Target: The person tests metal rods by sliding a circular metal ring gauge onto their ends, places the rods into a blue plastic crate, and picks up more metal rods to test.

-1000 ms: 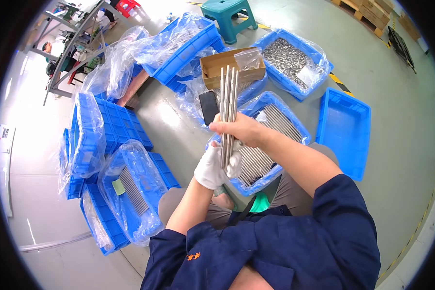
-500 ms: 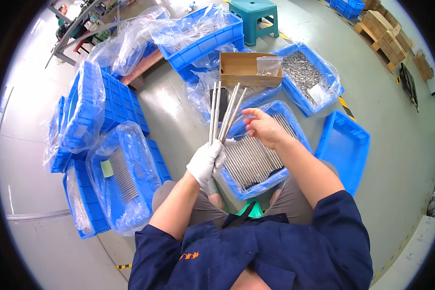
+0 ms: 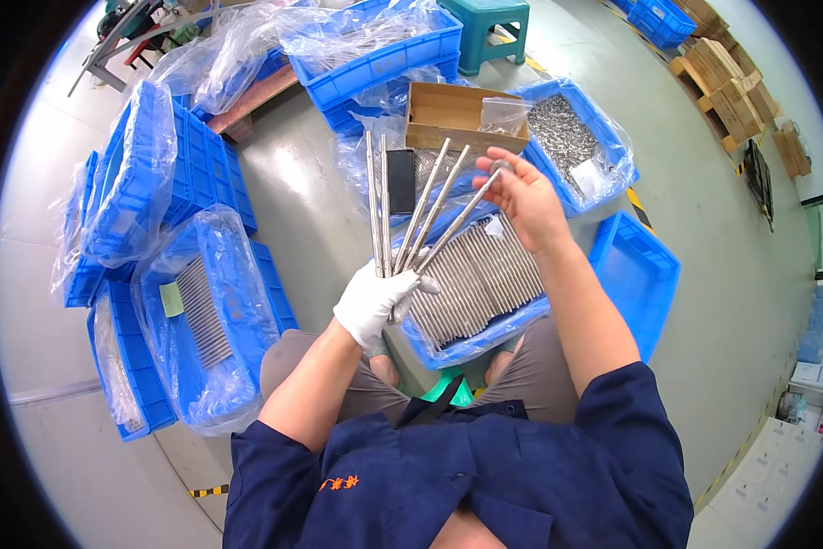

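Note:
In a white glove, my left hand (image 3: pixel 375 300) is closed around the lower ends of several slender metal rods (image 3: pixel 419 220), which fan upward. My bare right hand (image 3: pixel 527 203) pinches the upper end of the rightmost rod (image 3: pixel 457 231). A small round metallic piece (image 3: pixel 501 166) shows between its fingers at that tip; I cannot make out what it is. Below both hands, a blue crate (image 3: pixel 466 351) lined with clear plastic holds rows of similar rods (image 3: pixel 448 297).
Beyond the rods are an open cardboard box (image 3: pixel 425 139) and a blue crate of small metal parts (image 3: pixel 567 133). A blue bin (image 3: pixel 642 274) lies at right. Stacked blue crates (image 3: pixel 205 169) and a lined crate (image 3: pixel 219 384) flank the left. A green stool (image 3: pixel 484 18) stands at the back.
My right hand has gone from extended fingers to pinching the end of one rod. The rods have spread wider in my left hand, and the view has shifted slightly.

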`<action>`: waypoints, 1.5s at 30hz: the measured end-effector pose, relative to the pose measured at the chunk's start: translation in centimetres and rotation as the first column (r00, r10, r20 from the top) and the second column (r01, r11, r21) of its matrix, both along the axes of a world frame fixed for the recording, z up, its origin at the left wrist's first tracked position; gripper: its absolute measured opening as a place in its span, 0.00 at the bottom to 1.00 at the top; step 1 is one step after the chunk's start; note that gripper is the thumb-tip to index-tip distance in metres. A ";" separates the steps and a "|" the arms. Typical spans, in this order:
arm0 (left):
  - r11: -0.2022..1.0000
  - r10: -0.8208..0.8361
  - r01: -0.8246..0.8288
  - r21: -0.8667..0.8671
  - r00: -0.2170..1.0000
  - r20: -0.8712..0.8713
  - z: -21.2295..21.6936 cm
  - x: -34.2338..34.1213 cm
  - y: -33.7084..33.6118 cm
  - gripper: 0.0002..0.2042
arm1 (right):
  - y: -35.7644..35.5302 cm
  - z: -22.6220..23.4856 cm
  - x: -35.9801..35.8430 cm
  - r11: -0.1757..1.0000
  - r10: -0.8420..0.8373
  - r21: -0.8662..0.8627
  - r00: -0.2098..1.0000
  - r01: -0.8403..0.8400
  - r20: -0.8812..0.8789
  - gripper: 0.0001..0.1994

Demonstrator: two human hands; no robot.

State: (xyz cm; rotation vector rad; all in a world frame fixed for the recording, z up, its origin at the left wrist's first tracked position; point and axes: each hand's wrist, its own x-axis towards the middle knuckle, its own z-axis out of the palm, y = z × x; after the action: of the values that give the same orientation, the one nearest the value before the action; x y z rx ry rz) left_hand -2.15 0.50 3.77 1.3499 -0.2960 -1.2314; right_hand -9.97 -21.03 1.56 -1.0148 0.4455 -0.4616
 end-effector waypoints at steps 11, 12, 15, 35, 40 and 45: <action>0.994 0.096 -0.099 -0.054 0.994 -0.053 -1.0 -0.3 0.2 0.13 | 3.2 0.9 -0.4 0.893 -0.024 -0.448 0.997 0.054 0.074 0.14; 0.991 0.119 -0.122 -0.059 0.991 -0.053 -1.2 -0.3 0.2 0.10 | 3.4 0.9 -0.3 0.883 -0.051 -0.463 0.996 0.080 0.076 0.14; 0.993 0.103 -0.103 -0.049 0.995 -0.004 -0.8 -0.5 0.3 0.15 | 4.0 0.9 -0.3 0.931 -0.069 -0.354 0.995 0.088 0.066 0.15; 0.981 -0.028 -0.033 0.193 0.952 0.305 0.1 -0.2 0.3 0.13 | -1.5 2.5 -1.7 0.969 0.232 0.069 0.971 -0.235 0.050 0.15; 0.980 -0.012 -0.055 0.192 0.942 0.336 -0.7 -0.3 0.3 0.14 | -1.6 2.7 -1.9 0.943 0.322 0.075 0.945 -0.325 0.048 0.14; 0.959 -0.090 -0.025 0.284 0.919 0.384 -0.2 0.0 0.4 0.11 | -1.8 2.8 -2.4 0.925 0.371 0.059 0.926 -0.375 0.065 0.15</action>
State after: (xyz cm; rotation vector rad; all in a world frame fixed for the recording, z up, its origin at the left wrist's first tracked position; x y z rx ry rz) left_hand -2.18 0.86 3.59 1.8546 -0.4385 -1.0472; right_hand -12.36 -22.86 4.38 -0.9890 0.2099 -0.1282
